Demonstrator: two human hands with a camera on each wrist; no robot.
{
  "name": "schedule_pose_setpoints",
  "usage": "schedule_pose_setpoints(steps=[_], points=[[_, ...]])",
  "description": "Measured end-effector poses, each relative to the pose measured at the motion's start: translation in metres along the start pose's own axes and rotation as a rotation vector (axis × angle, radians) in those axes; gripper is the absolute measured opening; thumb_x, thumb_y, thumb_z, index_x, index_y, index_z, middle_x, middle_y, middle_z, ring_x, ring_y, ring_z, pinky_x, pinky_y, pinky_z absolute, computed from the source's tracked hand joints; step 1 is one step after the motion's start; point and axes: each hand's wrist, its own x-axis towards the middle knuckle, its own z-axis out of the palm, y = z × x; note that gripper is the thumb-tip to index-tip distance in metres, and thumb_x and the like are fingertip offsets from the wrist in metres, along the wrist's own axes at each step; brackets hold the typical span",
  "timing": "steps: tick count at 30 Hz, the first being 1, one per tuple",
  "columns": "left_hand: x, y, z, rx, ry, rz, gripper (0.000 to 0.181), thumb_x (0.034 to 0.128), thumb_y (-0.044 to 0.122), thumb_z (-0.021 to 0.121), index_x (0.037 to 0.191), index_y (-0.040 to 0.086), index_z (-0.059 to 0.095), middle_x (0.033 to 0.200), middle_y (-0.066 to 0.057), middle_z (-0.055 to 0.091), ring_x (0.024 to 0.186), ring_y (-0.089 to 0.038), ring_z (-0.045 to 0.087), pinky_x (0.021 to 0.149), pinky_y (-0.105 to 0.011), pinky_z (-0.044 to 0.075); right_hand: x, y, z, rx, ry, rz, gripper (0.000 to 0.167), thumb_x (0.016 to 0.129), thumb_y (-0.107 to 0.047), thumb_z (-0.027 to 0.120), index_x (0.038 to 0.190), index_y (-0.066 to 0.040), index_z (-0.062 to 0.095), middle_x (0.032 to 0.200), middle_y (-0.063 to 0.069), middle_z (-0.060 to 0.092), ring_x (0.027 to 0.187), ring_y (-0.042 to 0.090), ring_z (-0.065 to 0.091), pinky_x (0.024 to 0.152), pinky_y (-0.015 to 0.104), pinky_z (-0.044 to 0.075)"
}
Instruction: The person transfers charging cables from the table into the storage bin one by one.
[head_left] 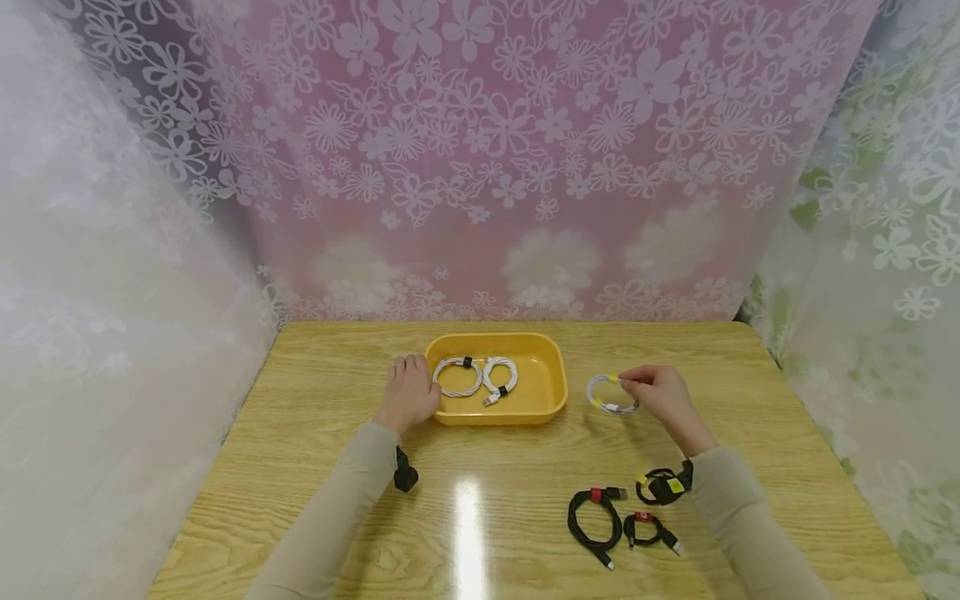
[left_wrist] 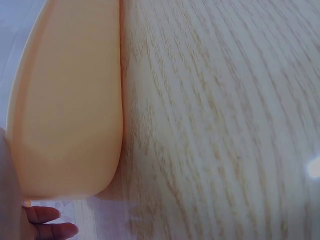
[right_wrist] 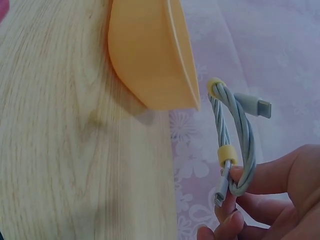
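Note:
A coiled white cable with yellow ties (head_left: 600, 405) is pinched between the thumb and fingers of my right hand (head_left: 662, 398), to the right of the yellow tray (head_left: 501, 420). In the right wrist view the coil (right_wrist: 248, 145) hangs off the fingertips of my hand (right_wrist: 280, 200), with two connectors showing. My left hand (head_left: 410, 393) grips the tray's left end, thumb at the rim; the left wrist view shows two fingers (left_wrist: 50, 227) past the tray's end (left_wrist: 70, 110). Two coiled white cables with black ties (head_left: 459, 393) (head_left: 501, 377) lie inside the tray.
Near the right forearm, a black cable with a red tie (head_left: 573, 521), a smaller one with a red tie (head_left: 647, 518) and a black one with a yellow tie (head_left: 662, 487) lie on the wooden table (head_left: 337, 500). Floral curtains (head_left: 487, 167) hang behind and at both sides.

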Motion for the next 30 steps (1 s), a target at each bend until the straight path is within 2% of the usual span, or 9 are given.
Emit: schedule_pose_setpoints(steps=[11,19,30], points=[[0.001,-0.001,0.002,-0.002,0.006,0.004,0.022,0.0983,0.021,0.042,0.104,0.0,0.045,0.103,-0.019,0.046,0.1,-0.036,0.038,0.093,-0.048,0.031,-0.001,-0.021,0.004,-0.015,0.013,-0.022,0.029,0.098,-0.017,0.06,0.117,0.004,0.067,0.103,0.017,0.065,0.083,0.023,0.057,0.064,0.032,0.048],[0.0,-0.001,0.002,-0.001,-0.001,0.0,0.022,0.0989,0.021,0.042,0.104,0.0,0.045,0.105,-0.019,0.046,0.103,-0.037,0.039,0.095,-0.049,0.03,0.001,-0.033,0.01,-0.038,0.034,-0.021,0.027,0.098,-0.017,0.06,0.116,0.002,0.069,0.1,0.014,0.065,0.081,0.022,0.055,0.064,0.033,0.045],[0.0,-0.001,0.002,-0.022,0.004,-0.001,0.022,0.0986,0.021,0.041,0.106,0.0,0.045,0.105,-0.02,0.046,0.103,-0.037,0.039,0.093,-0.049,0.031,0.004,-0.055,0.022,0.003,0.042,-0.051,0.025,0.096,-0.016,0.062,0.112,0.002,0.071,0.1,0.015,0.066,0.085,0.025,0.058,0.066,0.031,0.047]])
